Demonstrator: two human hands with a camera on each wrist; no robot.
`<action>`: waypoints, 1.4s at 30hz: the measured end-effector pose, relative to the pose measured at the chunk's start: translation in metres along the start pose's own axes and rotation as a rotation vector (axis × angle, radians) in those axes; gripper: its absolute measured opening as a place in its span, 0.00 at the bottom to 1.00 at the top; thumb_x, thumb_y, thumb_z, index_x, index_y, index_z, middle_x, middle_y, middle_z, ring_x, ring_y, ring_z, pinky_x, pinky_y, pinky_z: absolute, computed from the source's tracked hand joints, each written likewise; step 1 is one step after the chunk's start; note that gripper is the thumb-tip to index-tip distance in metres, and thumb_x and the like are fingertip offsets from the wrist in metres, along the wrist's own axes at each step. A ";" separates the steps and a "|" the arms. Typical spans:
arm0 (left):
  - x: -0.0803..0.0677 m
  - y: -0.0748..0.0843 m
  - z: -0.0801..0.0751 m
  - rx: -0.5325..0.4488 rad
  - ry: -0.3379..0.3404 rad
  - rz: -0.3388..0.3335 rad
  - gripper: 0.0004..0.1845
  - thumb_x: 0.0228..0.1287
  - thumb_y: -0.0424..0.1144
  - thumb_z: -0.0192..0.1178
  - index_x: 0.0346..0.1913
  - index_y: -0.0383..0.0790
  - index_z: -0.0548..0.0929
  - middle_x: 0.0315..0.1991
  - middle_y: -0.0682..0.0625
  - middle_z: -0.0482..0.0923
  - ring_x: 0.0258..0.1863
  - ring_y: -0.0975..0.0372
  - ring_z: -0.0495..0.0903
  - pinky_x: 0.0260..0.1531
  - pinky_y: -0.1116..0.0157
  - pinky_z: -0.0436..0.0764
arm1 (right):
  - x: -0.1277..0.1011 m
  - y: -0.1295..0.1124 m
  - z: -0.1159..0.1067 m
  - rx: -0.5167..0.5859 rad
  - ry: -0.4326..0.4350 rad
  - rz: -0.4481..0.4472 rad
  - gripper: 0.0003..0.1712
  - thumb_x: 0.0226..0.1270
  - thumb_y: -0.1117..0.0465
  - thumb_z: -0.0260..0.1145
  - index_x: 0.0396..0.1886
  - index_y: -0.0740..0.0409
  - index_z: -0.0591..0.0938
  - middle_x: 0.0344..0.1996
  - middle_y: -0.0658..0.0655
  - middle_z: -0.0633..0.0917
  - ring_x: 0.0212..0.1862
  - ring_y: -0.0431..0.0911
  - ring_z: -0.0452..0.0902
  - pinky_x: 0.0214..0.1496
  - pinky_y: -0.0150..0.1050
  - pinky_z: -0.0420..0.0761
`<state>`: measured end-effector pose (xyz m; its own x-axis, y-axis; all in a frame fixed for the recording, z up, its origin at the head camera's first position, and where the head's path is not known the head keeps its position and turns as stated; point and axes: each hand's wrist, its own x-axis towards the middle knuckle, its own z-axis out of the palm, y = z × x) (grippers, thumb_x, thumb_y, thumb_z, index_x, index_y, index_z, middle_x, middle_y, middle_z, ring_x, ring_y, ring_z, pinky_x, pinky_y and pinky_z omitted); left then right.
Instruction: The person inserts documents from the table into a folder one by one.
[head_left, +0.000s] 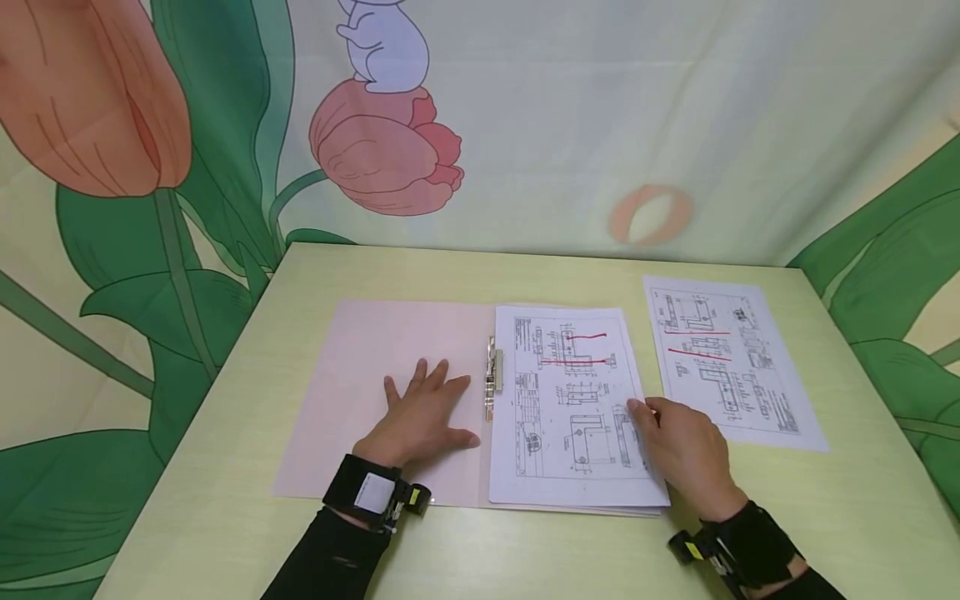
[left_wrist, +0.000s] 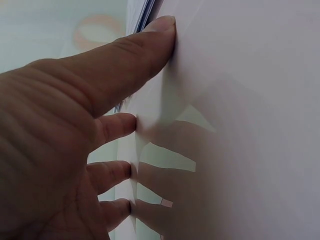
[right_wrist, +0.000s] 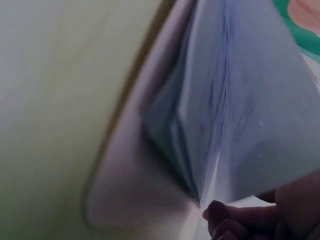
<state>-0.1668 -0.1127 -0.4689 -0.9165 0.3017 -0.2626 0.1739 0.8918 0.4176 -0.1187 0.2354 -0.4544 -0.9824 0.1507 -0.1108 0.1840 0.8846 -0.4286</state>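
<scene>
An open pink folder (head_left: 352, 375) lies on the pale green table (head_left: 225, 500). My left hand (head_left: 427, 392) rests flat on its left cover, fingers spread; the left wrist view shows the left hand (left_wrist: 115, 150) with fingertips pressing the folder cover (left_wrist: 250, 125). A metal clip (head_left: 492, 379) at the spine holds a stack of printed drawings (head_left: 570, 400) with red marks on the top sheet. My right hand (head_left: 645, 412) pinches the stack's right edge, thumb on top. In the right wrist view the right hand (right_wrist: 240, 220) has its fingers under the raised sheets (right_wrist: 250, 100).
A loose drawing sheet (head_left: 723, 358) with red lines lies to the right of the folder. A flower-printed cloth backdrop (head_left: 525, 125) closes off the far and side edges of the table. Bare tabletop shows along the near edge.
</scene>
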 end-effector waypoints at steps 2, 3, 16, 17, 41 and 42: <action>0.000 0.000 0.000 0.003 -0.001 0.001 0.48 0.57 0.58 0.77 0.80 0.51 0.70 0.86 0.40 0.51 0.85 0.38 0.41 0.72 0.21 0.34 | 0.001 0.000 -0.003 -0.047 0.005 -0.010 0.25 0.82 0.48 0.60 0.56 0.64 0.88 0.26 0.55 0.87 0.29 0.49 0.79 0.25 0.40 0.69; 0.000 0.000 0.000 0.004 -0.002 0.001 0.49 0.57 0.58 0.77 0.80 0.51 0.70 0.86 0.40 0.51 0.85 0.38 0.41 0.72 0.21 0.34 | 0.001 0.001 -0.004 -0.056 0.002 -0.011 0.25 0.81 0.48 0.60 0.55 0.64 0.88 0.29 0.56 0.89 0.30 0.49 0.80 0.26 0.40 0.70; -0.001 0.000 -0.002 0.009 -0.010 -0.003 0.49 0.57 0.58 0.77 0.80 0.51 0.70 0.86 0.40 0.50 0.85 0.38 0.41 0.71 0.21 0.34 | 0.051 0.063 -0.058 -0.080 0.130 0.020 0.17 0.79 0.59 0.61 0.48 0.70 0.86 0.38 0.69 0.88 0.30 0.57 0.80 0.26 0.43 0.69; -0.002 0.000 -0.002 0.007 -0.009 -0.002 0.49 0.57 0.58 0.77 0.80 0.51 0.69 0.86 0.40 0.51 0.85 0.38 0.41 0.71 0.21 0.34 | 0.057 0.072 -0.064 -0.092 0.127 0.046 0.17 0.79 0.59 0.60 0.49 0.71 0.85 0.39 0.71 0.87 0.31 0.58 0.80 0.26 0.44 0.68; -0.001 0.000 -0.002 0.018 -0.012 0.003 0.49 0.57 0.59 0.77 0.80 0.52 0.69 0.86 0.40 0.51 0.85 0.38 0.41 0.72 0.21 0.35 | 0.090 0.159 -0.100 -0.123 -0.109 0.289 0.38 0.76 0.40 0.62 0.36 0.79 0.80 0.22 0.65 0.80 0.26 0.56 0.75 0.26 0.47 0.72; -0.001 0.000 -0.002 0.018 -0.012 0.003 0.49 0.57 0.59 0.77 0.80 0.51 0.69 0.86 0.40 0.51 0.85 0.38 0.42 0.72 0.21 0.35 | 0.090 0.159 -0.100 -0.122 -0.106 0.289 0.38 0.76 0.41 0.63 0.36 0.80 0.80 0.22 0.66 0.80 0.26 0.56 0.75 0.26 0.47 0.73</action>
<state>-0.1665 -0.1138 -0.4671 -0.9115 0.3085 -0.2722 0.1833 0.8968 0.4026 -0.1817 0.4337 -0.4430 -0.8801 0.3616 -0.3078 0.4427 0.8592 -0.2564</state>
